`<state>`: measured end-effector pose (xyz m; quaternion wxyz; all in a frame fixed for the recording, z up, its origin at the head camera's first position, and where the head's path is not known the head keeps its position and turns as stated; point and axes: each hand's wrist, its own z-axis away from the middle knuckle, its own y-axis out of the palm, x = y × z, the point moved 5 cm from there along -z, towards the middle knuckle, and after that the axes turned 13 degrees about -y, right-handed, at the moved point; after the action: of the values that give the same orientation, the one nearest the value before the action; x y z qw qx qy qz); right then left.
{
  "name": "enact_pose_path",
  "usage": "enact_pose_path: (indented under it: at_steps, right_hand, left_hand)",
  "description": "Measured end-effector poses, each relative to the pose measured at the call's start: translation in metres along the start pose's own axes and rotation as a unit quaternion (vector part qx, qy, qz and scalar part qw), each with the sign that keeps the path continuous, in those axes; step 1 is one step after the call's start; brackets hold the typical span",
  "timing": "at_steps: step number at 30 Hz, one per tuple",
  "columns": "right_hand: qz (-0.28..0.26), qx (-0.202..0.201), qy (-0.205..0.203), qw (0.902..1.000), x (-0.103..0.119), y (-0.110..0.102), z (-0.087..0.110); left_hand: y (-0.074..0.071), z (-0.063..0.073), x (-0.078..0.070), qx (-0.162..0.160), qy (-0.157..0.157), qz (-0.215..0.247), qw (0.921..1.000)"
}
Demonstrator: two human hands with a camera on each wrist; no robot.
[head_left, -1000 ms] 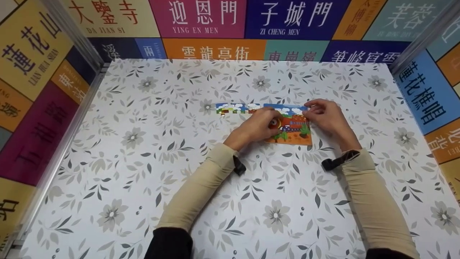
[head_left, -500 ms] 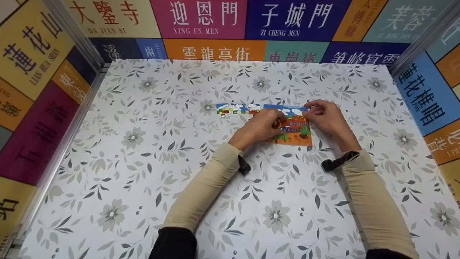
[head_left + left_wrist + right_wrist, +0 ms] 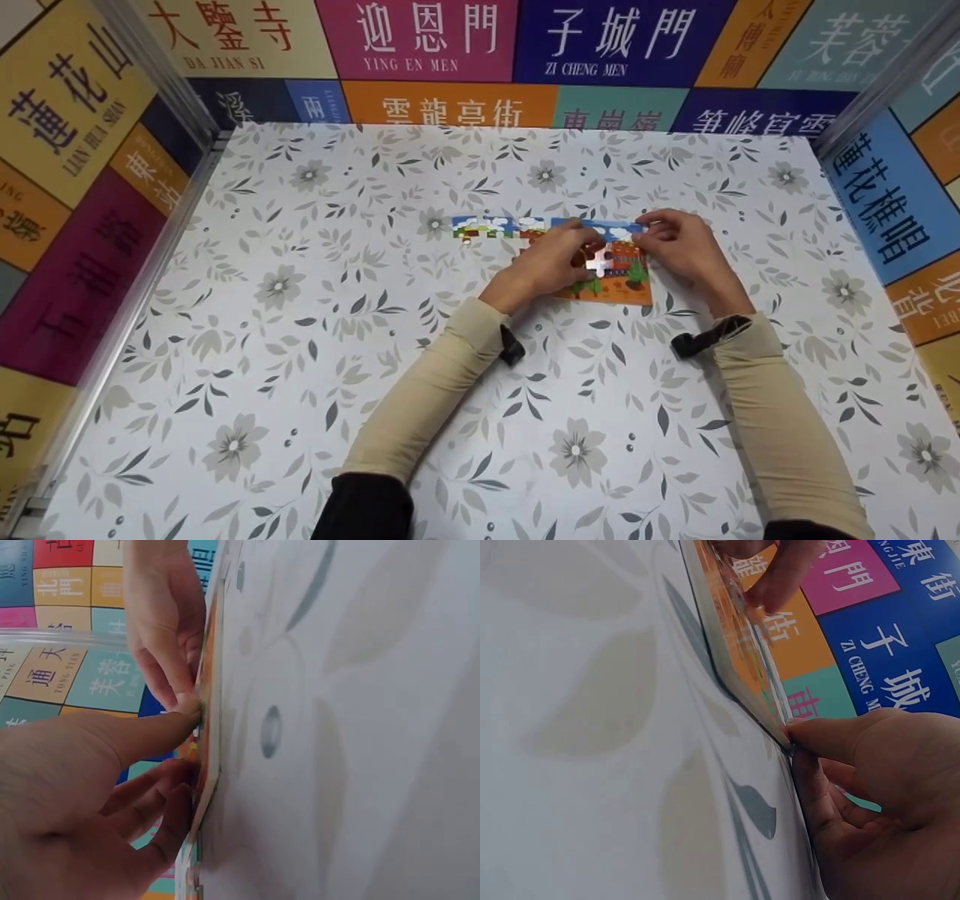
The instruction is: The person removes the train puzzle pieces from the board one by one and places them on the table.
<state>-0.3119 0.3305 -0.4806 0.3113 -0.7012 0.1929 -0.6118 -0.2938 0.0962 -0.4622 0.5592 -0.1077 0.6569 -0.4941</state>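
Note:
A jigsaw puzzle in its board [image 3: 615,295], with a red-and-orange picture under a blue sky, lies on the patterned table. My left hand [image 3: 544,262] reaches over its left half. Its thumb and fingers pinch a puzzle piece, mostly hidden by the fingers. Beside these fingertips a white, piece-shaped patch [image 3: 599,261] shows in the picture; whether it is bare board or glare I cannot tell. At the upper right corner my right hand [image 3: 679,238] grips the board's edge between thumb and forefinger. In the right wrist view the board [image 3: 739,664] has a thin, pale side.
Several loose puzzle pieces [image 3: 484,227] lie in a row left of the board, partly behind the left hand. The white tabletop [image 3: 300,375] has a floral print. Lettered panels [image 3: 427,37] stand along the back and sides.
My left hand has shifted slightly right over the board. A white patch now shows where the picture looked whole half a second ago. The right hand stays at the corner.

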Motion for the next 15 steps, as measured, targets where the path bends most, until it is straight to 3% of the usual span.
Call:
enact_pose_path:
  at_steps: [11, 15]
  right_hand:
    - [0.004, 0.003, 0.005, 1.0000, -0.0015, 0.0001, -0.0013]
    - [-0.002, 0.005, 0.002, 1.0000, -0.0001, 0.0003, -0.0011]
  left_hand:
    - [0.0001, 0.0003, 0.0048, -0.016, -0.019, 0.030, 0.9992]
    - [-0.0009, 0.0010, 0.0052, -0.031, -0.010, 0.028, 0.9991]
